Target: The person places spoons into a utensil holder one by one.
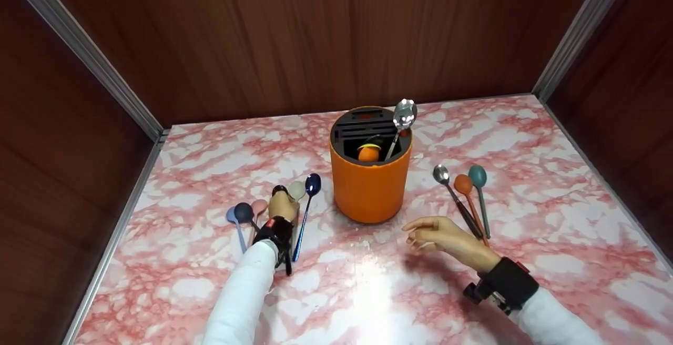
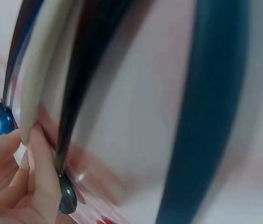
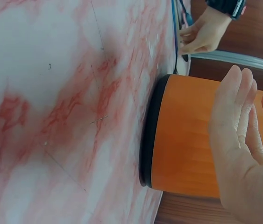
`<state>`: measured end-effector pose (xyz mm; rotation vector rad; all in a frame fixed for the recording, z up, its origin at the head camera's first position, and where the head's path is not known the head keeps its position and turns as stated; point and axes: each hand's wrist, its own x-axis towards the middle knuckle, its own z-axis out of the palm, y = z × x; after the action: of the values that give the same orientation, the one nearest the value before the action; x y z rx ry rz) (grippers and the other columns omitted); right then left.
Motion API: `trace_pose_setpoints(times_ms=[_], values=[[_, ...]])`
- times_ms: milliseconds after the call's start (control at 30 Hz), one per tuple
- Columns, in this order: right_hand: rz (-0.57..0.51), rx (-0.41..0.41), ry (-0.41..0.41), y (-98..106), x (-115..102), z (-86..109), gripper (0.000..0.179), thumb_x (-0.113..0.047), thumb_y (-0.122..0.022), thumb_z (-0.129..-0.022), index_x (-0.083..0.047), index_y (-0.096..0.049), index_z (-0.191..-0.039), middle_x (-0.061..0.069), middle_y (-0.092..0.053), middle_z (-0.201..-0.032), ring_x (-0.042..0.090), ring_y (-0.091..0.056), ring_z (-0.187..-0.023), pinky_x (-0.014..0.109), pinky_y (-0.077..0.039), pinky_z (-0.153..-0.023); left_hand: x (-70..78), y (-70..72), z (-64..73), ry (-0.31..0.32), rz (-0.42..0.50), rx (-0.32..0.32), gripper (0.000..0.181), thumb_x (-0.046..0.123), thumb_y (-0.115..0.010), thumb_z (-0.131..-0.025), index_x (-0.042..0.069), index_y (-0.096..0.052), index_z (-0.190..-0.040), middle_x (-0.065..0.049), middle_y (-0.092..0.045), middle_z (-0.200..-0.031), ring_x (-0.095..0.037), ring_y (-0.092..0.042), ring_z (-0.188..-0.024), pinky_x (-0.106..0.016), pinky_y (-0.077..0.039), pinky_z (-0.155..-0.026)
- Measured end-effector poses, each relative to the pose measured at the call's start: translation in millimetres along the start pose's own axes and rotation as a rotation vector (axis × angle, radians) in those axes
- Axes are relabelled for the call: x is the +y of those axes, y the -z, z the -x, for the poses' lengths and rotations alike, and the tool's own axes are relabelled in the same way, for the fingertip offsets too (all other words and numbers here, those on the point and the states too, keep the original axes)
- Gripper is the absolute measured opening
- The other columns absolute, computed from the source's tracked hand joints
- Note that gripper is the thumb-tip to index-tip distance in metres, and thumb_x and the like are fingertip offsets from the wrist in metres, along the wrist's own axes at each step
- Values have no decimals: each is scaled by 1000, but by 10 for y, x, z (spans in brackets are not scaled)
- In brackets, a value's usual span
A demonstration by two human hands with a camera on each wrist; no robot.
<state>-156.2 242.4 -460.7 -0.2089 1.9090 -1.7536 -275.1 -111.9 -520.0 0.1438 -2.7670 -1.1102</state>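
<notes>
My left hand (image 1: 283,206) pinches a pale cream spoon (image 2: 40,70) between thumb and fingers near its bowl, part of which the fingers hide. Just right of it lies a shiny dark blue spoon (image 1: 313,184). A black spoon (image 2: 67,193) lies at the other side of the hand, then pink (image 1: 258,207), dark navy (image 1: 244,212) and light blue (image 1: 232,214) spoons. My right hand (image 1: 441,235) hovers over the table with loosely bent fingers, holding nothing, in front of the orange cylindrical utensil holder (image 1: 369,190).
A silver spoon (image 1: 405,114) and an orange-headed utensil (image 1: 368,153) stand in the holder's black slotted top. Right of it lie a dark-handled metal spoon (image 1: 441,174), an orange spoon (image 1: 464,183) and a green spoon (image 1: 477,175). Wood-grain panels (image 1: 326,40) enclose the marbled table.
</notes>
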Motion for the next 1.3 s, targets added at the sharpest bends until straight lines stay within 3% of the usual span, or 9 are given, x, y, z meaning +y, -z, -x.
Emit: trace_pose_setpoints(times_ms=[167, 267, 333, 367, 467, 667, 833, 1000, 1300], values=[[-22, -8, 6, -1, 19, 20, 42, -9, -52, -96, 13, -51, -132, -2, -69, -99, 9, -65, -89, 31, -59, -89, -663, -464, -420, -46, 51, 24, 23, 7, -66, -64, 5, -51, -82, -17, -62, -72, -38, -62, -71, -42, -54, -64], [-39, -15, 14, -3, 29, 31, 41, -9, -52, -97, 14, -51, -131, -2, -69, -97, 9, -66, -87, 31, -59, -89, -993, -683, -659, 5, 105, -43, 25, 11, -71, -64, 6, -52, -80, -14, -61, -70, -32, -59, -67, -37, -53, -60], [-45, -15, 16, -4, 35, 33, 41, -9, -52, -97, 14, -51, -131, -2, -69, -97, 8, -66, -87, 31, -60, -88, -857, -521, -605, 95, 206, -160, 24, 9, -73, -70, 2, -56, -85, -17, -67, -73, -31, -65, -68, -39, -60, -64], [-47, -14, 15, -4, 38, 33, 41, -9, -52, -97, 14, -51, -131, -2, -69, -97, 8, -66, -87, 31, -60, -88, -871, -516, -614, 100, 287, -180, 22, 8, -73, -69, 2, -56, -81, -15, -65, -67, -28, -65, -60, -36, -59, -55], [-48, -14, 9, -4, 50, 31, 41, -9, -52, -97, 13, -51, -131, -2, -68, -97, 8, -65, -87, 31, -59, -88, -535, -241, -453, 260, 425, -254, 18, 4, -71, -76, -3, -59, -87, -17, -67, -68, -26, -67, -56, -38, -62, -53], [-53, -21, 0, -32, 70, -14, 39, -9, -52, -97, 12, -51, -130, 0, -68, -102, 10, -66, -90, 32, -59, -90, -93, 39, -193, 406, 622, -216, 25, 6, -77, -76, -10, -66, -92, -20, -71, -74, -21, -69, -60, -32, -63, -59], [-47, -33, 8, -97, 60, -95, 41, -8, -53, -96, 15, -51, -130, -1, -69, -99, 9, -66, -88, 29, -60, -87, 287, 207, 59, 498, 743, -198, 17, -4, -65, -82, -12, -63, -97, -17, -70, -72, -17, -67, -58, -30, -63, -63], [-48, -53, 1, -195, 46, -187, 42, -10, -55, -96, 17, -51, -128, -1, -68, -96, 11, -68, -86, 30, -60, -86, 473, 255, 246, 534, 852, -226, 7, -4, -60, -88, -6, -56, -93, -8, -63, -70, -12, -65, -58, -22, -61, -58], [-63, -81, -23, -346, 74, -297, 41, -11, -57, -96, 17, -52, -126, 2, -70, -97, 10, -68, -85, 28, -60, -85, 569, 129, 395, 540, 935, -252, 5, -4, -60, -87, -8, -59, -90, -9, -60, -71, -18, -66, -63, -25, -62, -61]])
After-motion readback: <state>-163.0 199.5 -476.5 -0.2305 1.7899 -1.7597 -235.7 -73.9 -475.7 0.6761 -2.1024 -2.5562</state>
